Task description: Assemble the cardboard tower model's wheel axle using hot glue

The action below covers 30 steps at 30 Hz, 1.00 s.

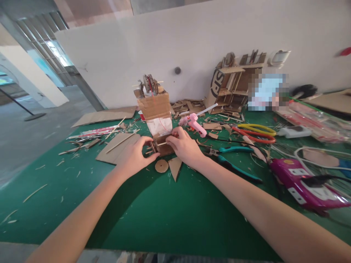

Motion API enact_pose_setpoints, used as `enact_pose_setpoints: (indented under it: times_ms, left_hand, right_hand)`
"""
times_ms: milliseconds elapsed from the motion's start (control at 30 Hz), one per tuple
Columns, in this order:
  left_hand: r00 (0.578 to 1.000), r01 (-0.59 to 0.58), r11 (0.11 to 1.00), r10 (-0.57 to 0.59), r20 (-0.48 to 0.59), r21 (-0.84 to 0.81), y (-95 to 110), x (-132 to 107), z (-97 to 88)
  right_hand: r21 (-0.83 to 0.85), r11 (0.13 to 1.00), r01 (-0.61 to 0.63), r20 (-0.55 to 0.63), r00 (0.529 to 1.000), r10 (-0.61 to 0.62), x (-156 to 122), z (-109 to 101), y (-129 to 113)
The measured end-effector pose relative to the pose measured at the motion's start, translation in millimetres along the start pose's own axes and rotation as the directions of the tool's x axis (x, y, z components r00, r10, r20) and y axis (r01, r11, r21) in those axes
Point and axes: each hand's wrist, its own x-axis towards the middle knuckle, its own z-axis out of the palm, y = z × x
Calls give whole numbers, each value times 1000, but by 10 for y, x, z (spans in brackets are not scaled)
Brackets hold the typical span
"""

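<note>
Head camera, looking down on a green table. Left hand and right hand close from either side on a small brown cardboard assembly fitted with a thin wooden stick, at mid-table. Directly behind it stands a taller cardboard box model, corrugated, with disc wheels on top. Just in front lie a cardboard disc and a cardboard triangle, both flat. A pink glue gun rests near the right hand. Teal pliers, orange-handled scissors and a purple power strip lie further right. Cardboard scraps and splinters litter the surface.
</note>
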Motion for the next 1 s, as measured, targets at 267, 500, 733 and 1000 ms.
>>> enact_pose_setpoints:
  times_ms: [267,500,733,1000]
  left_hand:
    - [999,16,999,-15,30,-47,13,-1,-21]
    - [999,-16,999,17,32,-37,9,12,-40]
    - [999,-8,1000,9,36,-26,32,18,-57]
    - [1000,-23,1000,23,17,-21,-10,5,-9]
  right_hand:
    - [35,999,-19,-15,1000,19,1,13,9]
    - [42,999,-10,-16,1000,10,-9,9,26]
    - [47,999,1,-19,1000,0,-7,9,38]
    - [55,998,-6,-1,1000,6,1,4,26]
